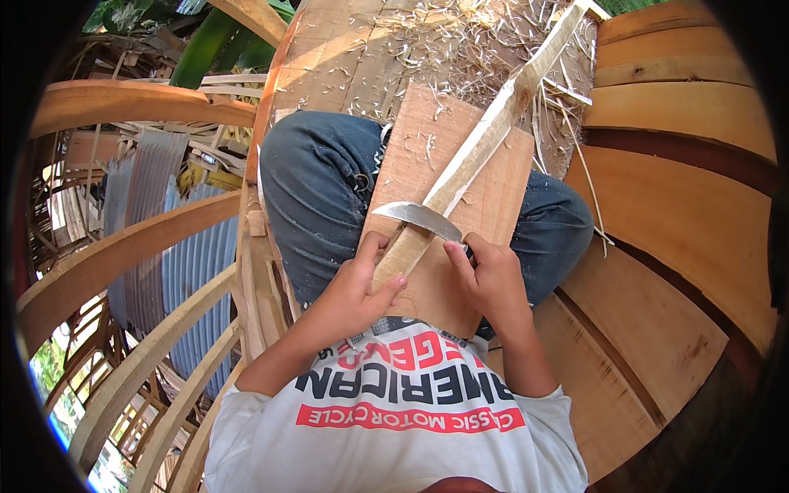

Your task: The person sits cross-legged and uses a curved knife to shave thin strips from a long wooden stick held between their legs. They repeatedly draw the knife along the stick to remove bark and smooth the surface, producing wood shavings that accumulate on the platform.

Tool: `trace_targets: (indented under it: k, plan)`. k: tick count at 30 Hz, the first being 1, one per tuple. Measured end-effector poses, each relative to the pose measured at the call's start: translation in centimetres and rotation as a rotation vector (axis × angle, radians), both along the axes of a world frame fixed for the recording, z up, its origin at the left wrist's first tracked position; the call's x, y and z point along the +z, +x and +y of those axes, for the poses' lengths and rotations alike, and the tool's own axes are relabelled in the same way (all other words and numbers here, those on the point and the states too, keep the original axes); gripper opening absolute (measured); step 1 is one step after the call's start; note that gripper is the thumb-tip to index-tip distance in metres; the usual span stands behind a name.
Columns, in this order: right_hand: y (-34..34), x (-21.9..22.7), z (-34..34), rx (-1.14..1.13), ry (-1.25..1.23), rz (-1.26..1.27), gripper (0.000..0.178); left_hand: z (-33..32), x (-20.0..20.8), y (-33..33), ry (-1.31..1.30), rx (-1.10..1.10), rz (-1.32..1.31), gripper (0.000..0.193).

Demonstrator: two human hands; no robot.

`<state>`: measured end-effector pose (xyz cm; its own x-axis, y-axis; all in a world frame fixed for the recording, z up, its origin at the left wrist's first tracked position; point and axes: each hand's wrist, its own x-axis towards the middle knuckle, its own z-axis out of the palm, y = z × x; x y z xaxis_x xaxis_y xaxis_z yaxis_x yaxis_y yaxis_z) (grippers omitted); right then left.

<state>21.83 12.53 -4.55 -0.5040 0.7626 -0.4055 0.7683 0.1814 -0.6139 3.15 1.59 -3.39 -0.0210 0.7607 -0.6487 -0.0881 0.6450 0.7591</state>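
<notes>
A long, pale wooden strip (478, 146) runs slantwise from my lap to the far right, with a knot partway along it. My left hand (367, 279) is wrapped round its near end. In my right hand (491, 275) is the handle of a knife, mostly hidden by the fingers. The knife's curved metal blade (419, 216) lies across the strip just beyond my left hand, touching its top face. Beneath the strip, a flat reddish wooden board (448, 283) rests over my lap, between my bent knees.
Curly wood shavings (448, 41) litter the plank floor (329, 74) ahead. Wide wooden slats (657, 222) rise on the right. To the left is a curved wooden railing (123, 242), with corrugated metal sheets (197, 279) beyond and below it.
</notes>
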Motion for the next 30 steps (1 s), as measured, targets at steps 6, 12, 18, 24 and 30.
trace_targets:
  k: [6, 12, 18, 24, 30]
  plan:
    - [-0.1, -0.7, 0.4, 0.012, 0.137, -0.191, 0.059, -0.3, -0.6, -0.1, 0.081, -0.090, 0.100, 0.037]
    - [0.1, -1.5, 1.8, 0.026, 0.296, -0.279, 0.062, -0.3, -0.7, -0.1, 0.096, -0.107, 0.128, 0.037]
    - [0.8, -2.2, 5.1, -0.073, 0.345, -0.393, 0.064, -0.6, -1.7, -0.2, 0.164, -0.106, 0.134, 0.034]
    - [0.8, -3.0, 6.0, -0.049, 0.391, -0.403, 0.066, -0.2, -1.9, -0.4, 0.178, -0.093, 0.082, 0.031]
    - [0.1, -1.9, 5.9, -0.050, 0.320, -0.400, 0.066, 0.0, -2.1, -0.3, 0.108, -0.014, -0.020, 0.031]
